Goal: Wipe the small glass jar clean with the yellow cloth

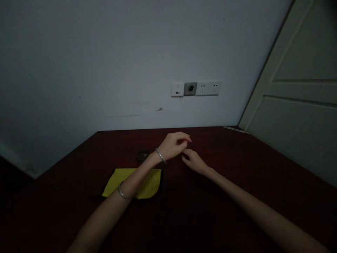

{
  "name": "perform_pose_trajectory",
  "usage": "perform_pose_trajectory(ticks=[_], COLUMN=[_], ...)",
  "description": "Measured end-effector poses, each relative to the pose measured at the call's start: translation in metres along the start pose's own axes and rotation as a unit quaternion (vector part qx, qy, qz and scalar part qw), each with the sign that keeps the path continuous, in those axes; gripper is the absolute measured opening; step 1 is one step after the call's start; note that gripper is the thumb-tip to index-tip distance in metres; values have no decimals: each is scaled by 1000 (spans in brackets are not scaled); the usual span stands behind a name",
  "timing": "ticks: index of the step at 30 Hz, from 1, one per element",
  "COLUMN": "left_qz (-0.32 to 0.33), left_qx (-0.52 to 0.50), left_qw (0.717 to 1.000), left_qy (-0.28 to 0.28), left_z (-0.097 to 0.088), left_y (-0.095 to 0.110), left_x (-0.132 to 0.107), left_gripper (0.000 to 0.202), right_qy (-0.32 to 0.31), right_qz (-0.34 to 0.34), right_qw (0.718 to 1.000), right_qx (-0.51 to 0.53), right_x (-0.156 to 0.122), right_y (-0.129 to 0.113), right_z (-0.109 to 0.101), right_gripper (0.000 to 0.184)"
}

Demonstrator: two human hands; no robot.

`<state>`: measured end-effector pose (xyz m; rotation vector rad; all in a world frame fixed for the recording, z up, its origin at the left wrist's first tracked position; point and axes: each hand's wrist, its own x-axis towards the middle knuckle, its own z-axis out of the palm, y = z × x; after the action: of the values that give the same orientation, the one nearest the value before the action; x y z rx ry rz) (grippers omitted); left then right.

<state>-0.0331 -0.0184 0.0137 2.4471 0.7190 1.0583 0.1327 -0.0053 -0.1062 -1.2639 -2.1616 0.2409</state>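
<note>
My left hand (pixel 174 144) is over the middle of the dark red table, its fingers loosely bent and the thumb apart from them. Nothing shows in its grasp. Just below and to the right, my right hand (pixel 196 162) rests low at the table, thumb and forefinger apart, fingertips close to the left hand and partly hidden by it. Whether the hands touch, I cannot tell. Under my left forearm lies a flat yellow piece with dark edges (pixel 150 184), partly covered by the arm. A small round dark glassy object (pixel 141 154) sits beside my left wrist.
The dark red table (pixel 223 151) meets a pale wall (pixel 118 63) at the back. Sockets (pixel 207 88) and switch plates are on that wall. At right stands a panelled door (pixel 302 105). A thin pale strip (pixel 235 129) lies at the table's back right edge. The light is dim.
</note>
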Motion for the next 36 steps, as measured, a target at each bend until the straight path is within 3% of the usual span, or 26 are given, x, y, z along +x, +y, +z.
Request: perform_pose_trajectory(ticks=[5, 10, 14, 17, 20, 24, 27, 32, 36], left_qz=[-29, -98, -169, -207, -249, -260, -264, -283, -285], left_qx=[76, 176, 257, 310, 321, 285, 265, 270, 295], left_qw=[993, 964, 940, 926, 911, 906, 898, 877, 864], left_qy=[85, 174, 146, 66, -73, -172, -231, -281, -292], left_z=[-66, -119, -150, -164, -168, -160, -152, -139, -129], left_y=[8, -16, -46, -67, -85, -98, -100, -101, -100], left_x=[-21, -48, -72, -95, -121, -152, -166, -172, -173], left_gripper=[22, 22, 23, 25, 28, 31, 51, 67, 67], right_qy=[-72, -125, -159, -177, -188, -214, -228, -207, -168], right_qz=[-34, -30, -14, 4, 20, 15, 2, -41, -118], right_qw=[994, 988, 985, 984, 982, 976, 972, 974, 974], right_qx=[70, 83, 59, 29, -1, -35, -61, -83, -99], right_x=[13, 25, 32, 33, 34, 35, 34, 33, 30], right_y=[-51, -75, -85, -93, -97, -98, -96, -98, -104], right_z=[12, 30, 38, 39, 38, 38, 39, 41, 36], right_gripper=[33, 27, 22, 23, 24, 19, 23, 9, 5])
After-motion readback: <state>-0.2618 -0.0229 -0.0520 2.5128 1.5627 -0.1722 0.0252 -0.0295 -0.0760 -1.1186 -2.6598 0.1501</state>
